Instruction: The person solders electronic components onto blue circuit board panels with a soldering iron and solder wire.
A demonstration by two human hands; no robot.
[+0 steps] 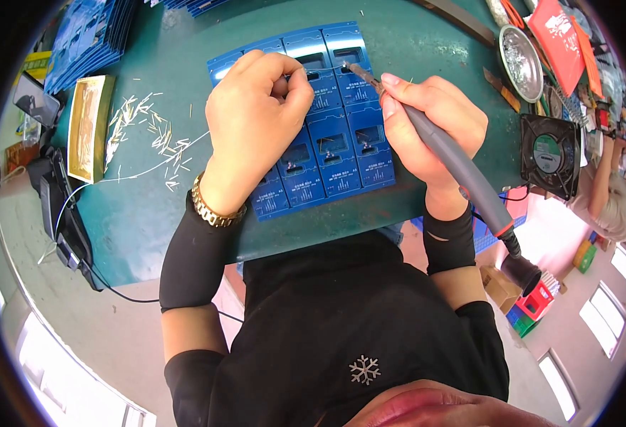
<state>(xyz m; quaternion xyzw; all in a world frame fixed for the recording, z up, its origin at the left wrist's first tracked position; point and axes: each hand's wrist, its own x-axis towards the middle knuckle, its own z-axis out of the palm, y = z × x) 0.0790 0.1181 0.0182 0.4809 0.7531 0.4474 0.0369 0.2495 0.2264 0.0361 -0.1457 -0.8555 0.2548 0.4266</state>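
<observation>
A panel of blue circuit boards, joined in rows with rectangular cut-outs, lies on the green table. My right hand grips a grey soldering iron like a pen, its tip touching or just above the panel's upper right board. Over the upper left part of the panel, my left hand is closed in a pinch. A thin pale solder wire runs from the left across the table into this hand; a tiny end shows at the fingertips. The hand hides several boards beneath it.
Loose thin pins are scattered beside a yellowish open box at the left. Stacked blue boards stand far left. On the right are a metal bowl, a black fan and a red sheet. Another person sits beyond.
</observation>
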